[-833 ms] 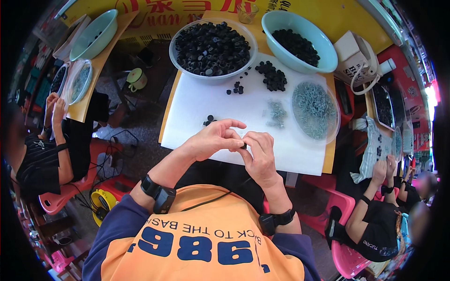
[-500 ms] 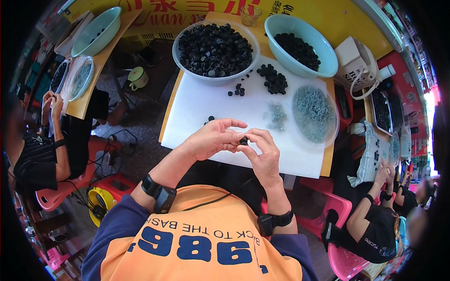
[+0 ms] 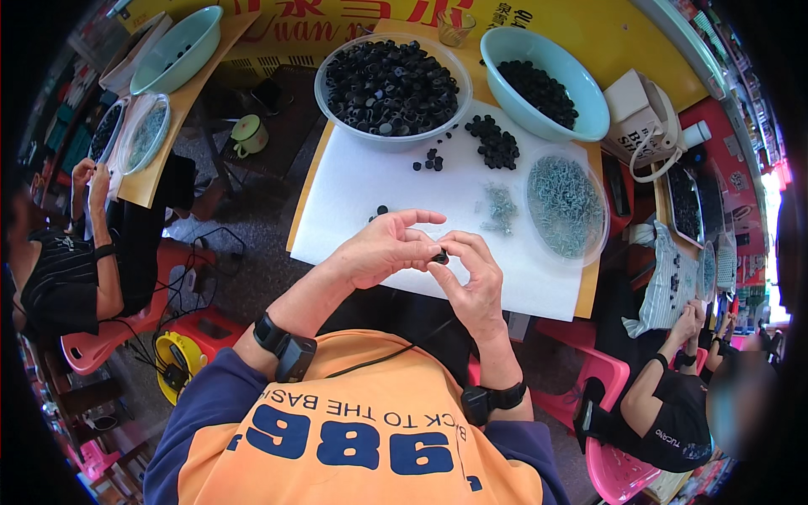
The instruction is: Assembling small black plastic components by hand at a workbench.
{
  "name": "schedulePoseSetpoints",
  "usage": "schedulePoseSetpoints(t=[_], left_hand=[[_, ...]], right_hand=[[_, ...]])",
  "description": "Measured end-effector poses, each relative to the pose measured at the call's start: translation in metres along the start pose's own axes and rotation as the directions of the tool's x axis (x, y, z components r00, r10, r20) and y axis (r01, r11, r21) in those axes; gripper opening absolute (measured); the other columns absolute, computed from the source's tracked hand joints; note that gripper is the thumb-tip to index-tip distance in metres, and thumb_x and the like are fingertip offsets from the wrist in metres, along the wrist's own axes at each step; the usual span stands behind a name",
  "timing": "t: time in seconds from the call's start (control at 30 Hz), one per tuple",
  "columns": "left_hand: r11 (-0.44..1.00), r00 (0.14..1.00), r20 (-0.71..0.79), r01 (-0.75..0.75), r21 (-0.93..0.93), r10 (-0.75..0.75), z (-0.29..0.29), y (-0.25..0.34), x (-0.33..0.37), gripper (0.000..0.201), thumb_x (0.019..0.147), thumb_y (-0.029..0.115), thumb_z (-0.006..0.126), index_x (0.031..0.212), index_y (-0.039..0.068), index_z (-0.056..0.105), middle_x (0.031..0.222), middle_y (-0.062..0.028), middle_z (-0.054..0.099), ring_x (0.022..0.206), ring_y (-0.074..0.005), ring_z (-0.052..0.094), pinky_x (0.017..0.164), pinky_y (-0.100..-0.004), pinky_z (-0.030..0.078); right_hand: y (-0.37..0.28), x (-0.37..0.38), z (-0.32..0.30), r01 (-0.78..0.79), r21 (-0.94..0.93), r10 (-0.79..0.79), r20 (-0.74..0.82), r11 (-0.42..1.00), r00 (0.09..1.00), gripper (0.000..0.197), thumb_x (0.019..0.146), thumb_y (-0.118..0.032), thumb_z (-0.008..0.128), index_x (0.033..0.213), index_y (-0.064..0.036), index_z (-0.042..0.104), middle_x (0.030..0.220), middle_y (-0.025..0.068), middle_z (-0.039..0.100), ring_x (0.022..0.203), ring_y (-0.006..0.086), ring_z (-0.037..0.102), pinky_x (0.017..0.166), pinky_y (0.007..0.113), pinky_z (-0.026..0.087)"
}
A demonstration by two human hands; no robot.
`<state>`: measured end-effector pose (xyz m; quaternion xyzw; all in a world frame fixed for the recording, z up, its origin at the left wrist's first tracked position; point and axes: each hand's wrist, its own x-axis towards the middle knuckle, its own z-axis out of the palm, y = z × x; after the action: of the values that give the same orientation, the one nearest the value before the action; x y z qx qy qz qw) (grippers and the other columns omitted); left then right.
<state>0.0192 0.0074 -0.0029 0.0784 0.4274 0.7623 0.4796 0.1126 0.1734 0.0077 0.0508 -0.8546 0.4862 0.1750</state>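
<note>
Over the near edge of the white sheet (image 3: 353,177), both hands meet at a small black round cap (image 3: 439,256). My left hand (image 3: 389,246) pinches it from the left, one finger stretched out above. From the right, my right hand (image 3: 473,273) grips the same cap between thumb and fingers, which partly hide it. A few loose black caps (image 3: 381,210) lie just beyond my left hand. Farther off sit a cluster of black caps (image 3: 495,143) and a little heap of small metal screws (image 3: 500,209). More screws fill a clear round tray (image 3: 608,220) on the right.
At the back stand a clear bowl (image 3: 318,101) heaped with black parts and a pale blue basin (image 3: 599,118) with more. A cream bag (image 3: 633,101) is at the right. People work at tables on both sides. A green mug (image 3: 248,135) stands on a low table.
The black cap has tilted slightly between my fingers. Both hands stay almost in place. The whole view has shifted a little.
</note>
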Motion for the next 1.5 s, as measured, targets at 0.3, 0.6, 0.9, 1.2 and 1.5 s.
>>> schedulePoseSetpoints(t=[0.3,0.6,0.9,1.2,1.5], left_hand=[[0.998,0.999,0.008,0.032,-0.046,-0.031,-0.001,-0.001,-0.001,0.06,0.088,0.007,0.069,0.137,-0.006,0.037,0.088,-0.0071,0.067,0.081,-0.0138,0.067,0.079,-0.0275,0.055],[0.999,0.998,0.032,0.05,-0.014,-0.05,0.002,-0.001,-0.002,0.062,0.088,0.004,0.068,0.139,-0.006,0.035,0.089,-0.0071,0.067,0.084,-0.0136,0.066,0.082,-0.0274,0.054],[0.996,0.996,0.022,0.085,0.007,-0.085,-0.004,-0.007,-0.004,0.064,0.088,0.004,0.068,0.14,-0.007,0.032,0.092,-0.0078,0.066,0.086,-0.0143,0.067,0.083,-0.0266,0.053],[0.994,0.994,0.032,0.105,0.011,-0.105,-0.01,-0.01,-0.003,0.065,0.088,0.005,0.067,0.14,-0.007,0.031,0.093,-0.0076,0.066,0.088,-0.0149,0.067,0.085,-0.0272,0.054],[0.991,0.998,-0.06,-0.007,-0.137,-0.001,0.0,-0.009,0.0,0.031,0.092,0.007,0.063,0.121,-0.003,0.059,0.104,-0.0099,0.067,0.095,-0.0158,0.065,0.089,-0.0287,0.054]], right_hand=[[-0.005,-0.003,-0.003,-0.073,0.037,0.072,0.026,0.997,0.997,0.028,0.074,-0.007,0.078,0.1,-0.003,0.069,0.102,0.009,0.064,0.098,0.0245,0.061,0.084,0.034,0.049],[-0.001,-0.005,-0.005,0.0,0.039,-0.001,0.019,0.999,1.0,0.027,0.072,-0.007,0.08,0.097,-0.0024,0.071,0.098,0.0079,0.066,0.092,0.0231,0.062,0.08,0.033,0.05],[0.0,-0.01,0.006,0.025,0.018,-0.024,-0.039,1.0,0.999,0.023,0.071,-0.005,0.079,0.092,-0.0011,0.07,0.094,0.0077,0.068,0.089,0.0235,0.062,0.08,0.032,0.049],[0.001,-0.012,0.007,0.037,-0.003,-0.037,-0.009,0.999,0.999,0.025,0.072,-0.004,0.078,0.096,-0.0011,0.07,0.097,0.0078,0.067,0.091,0.0248,0.062,0.083,0.034,0.049],[-0.005,-0.005,0.009,-0.009,-0.131,-0.022,-0.233,0.991,0.972,0.029,0.071,-0.002,0.079,0.099,-0.0037,0.07,0.098,0.0067,0.064,0.089,0.0238,0.061,0.076,0.032,0.05]])
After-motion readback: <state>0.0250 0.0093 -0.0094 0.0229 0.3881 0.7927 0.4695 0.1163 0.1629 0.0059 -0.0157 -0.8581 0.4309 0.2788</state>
